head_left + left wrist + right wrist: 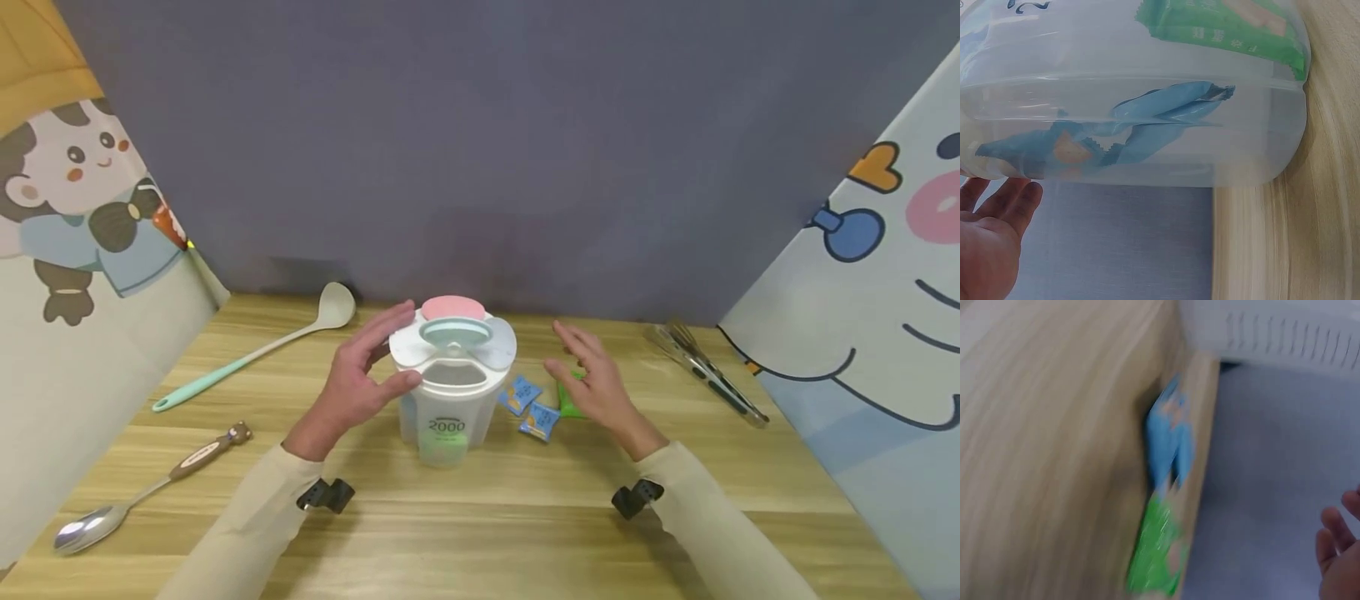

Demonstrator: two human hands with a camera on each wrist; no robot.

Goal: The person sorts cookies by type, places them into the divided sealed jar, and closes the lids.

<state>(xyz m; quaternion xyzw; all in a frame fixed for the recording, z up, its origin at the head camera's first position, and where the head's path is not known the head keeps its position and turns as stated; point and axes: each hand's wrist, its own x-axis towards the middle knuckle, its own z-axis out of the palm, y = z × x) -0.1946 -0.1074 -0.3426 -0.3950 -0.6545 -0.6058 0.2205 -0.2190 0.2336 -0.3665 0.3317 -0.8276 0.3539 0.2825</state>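
A translucent plastic storage container (pixel 480 421) marked 2000 stands upright, its white lid (pixel 408 354) fitted with pink, teal and grey parts. Blue snack packets (pixel 1163 109) and a green packet (pixel 1229 31) show through its wall in the left wrist view. My left hand (pixel 356 379) is at the lid's left side, thumb in front and fingers behind, loosely extended; firm contact is unclear. Apart from the container, my right hand (pixel 596 387) hovers with spread fingers over a green packet (pixel 567 402). Two blue packets (pixel 529 408) lie between that hand and the container.
A ladle (pixel 335 307) with a mint handle lies at the back left, with a bear-handled spoon (pixel 93 527) nearer the front. Metal tongs (pixel 701 367) and a whisk-like utensil (pixel 686 337) lie at the right. A grey panel (pixel 480 167) closes off the back.
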